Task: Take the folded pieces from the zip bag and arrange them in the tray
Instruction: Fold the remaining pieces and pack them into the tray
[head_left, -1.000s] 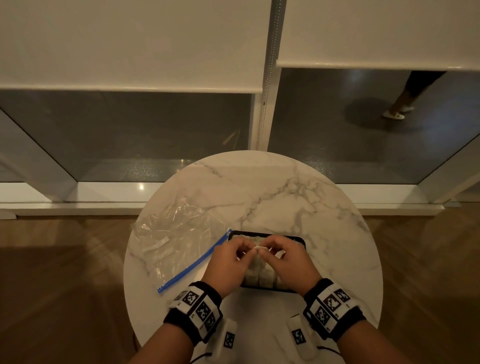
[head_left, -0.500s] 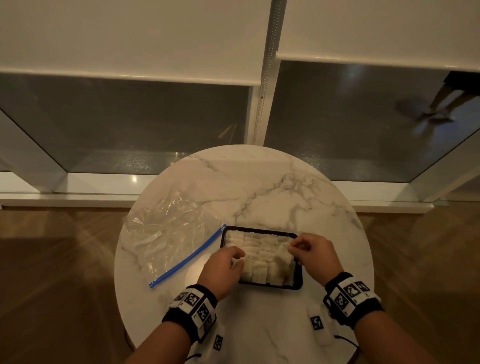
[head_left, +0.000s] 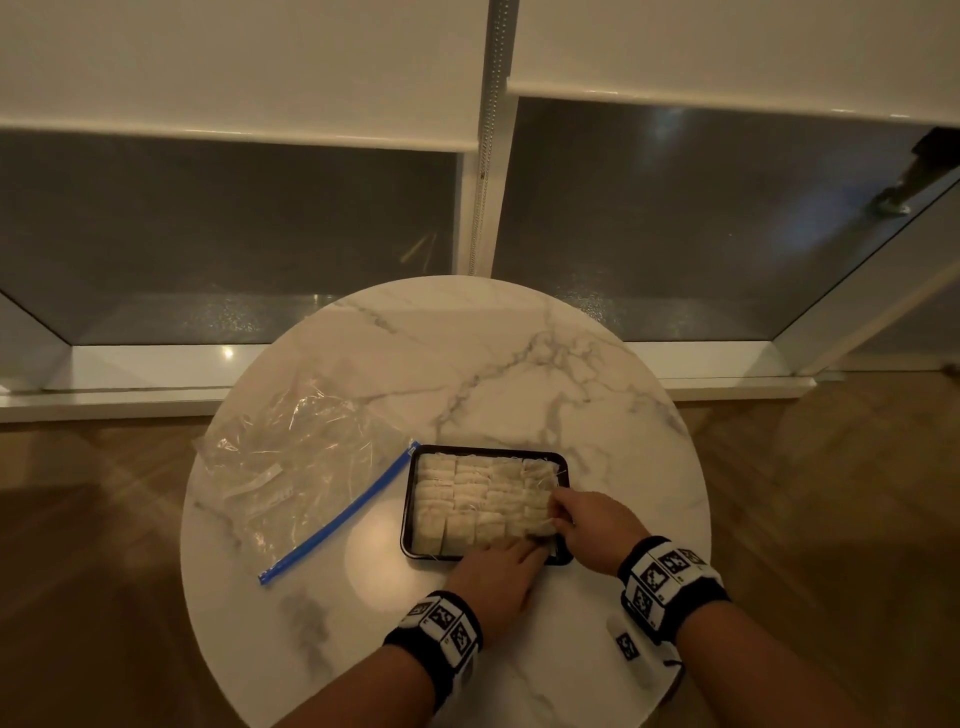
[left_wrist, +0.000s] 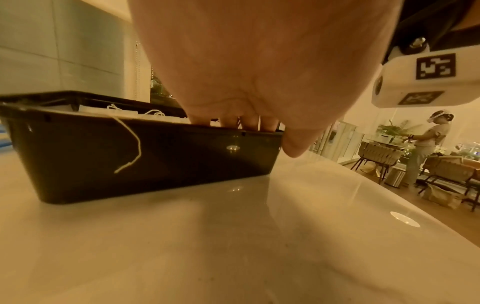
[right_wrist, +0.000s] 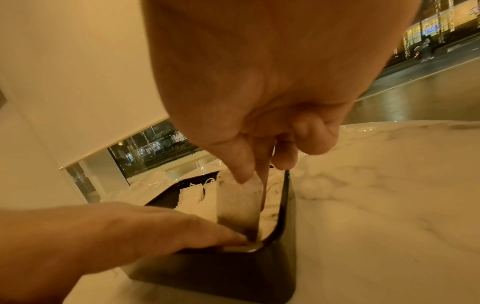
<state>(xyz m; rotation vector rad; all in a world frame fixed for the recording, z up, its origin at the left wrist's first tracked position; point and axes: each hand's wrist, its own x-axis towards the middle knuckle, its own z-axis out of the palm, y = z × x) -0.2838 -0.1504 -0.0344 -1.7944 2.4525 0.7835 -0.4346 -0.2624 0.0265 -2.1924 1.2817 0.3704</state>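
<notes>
A black tray (head_left: 487, 450) sits on the round marble table, packed with rows of pale folded pieces (head_left: 467, 493). My right hand (head_left: 553, 512) pinches one folded piece (right_wrist: 239, 203) upright, its lower end in the tray's near right corner. My left hand (head_left: 530, 545) reaches over the near rim, its straight fingers (right_wrist: 207, 232) lying against that same corner. In the left wrist view those fingers (left_wrist: 233, 121) rest on the tray wall's (left_wrist: 155, 160) top edge, and a white string (left_wrist: 131, 144) hangs over the wall. The clear zip bag (head_left: 291, 457) with a blue zip strip (head_left: 337, 514) lies to the left.
A few pale pieces (head_left: 260, 480) show inside the bag. The table's edge (head_left: 696, 467) curves close on the right, with wooden floor (head_left: 831, 519) around it. Windows with white blinds (head_left: 234, 62) stand behind. In the left wrist view a person (left_wrist: 426, 148) stands among chairs far off.
Both hands held a piece over the tray's middle. The right hand carried it to the near right corner, and the left hand let go and followed, straightening its fingers.
</notes>
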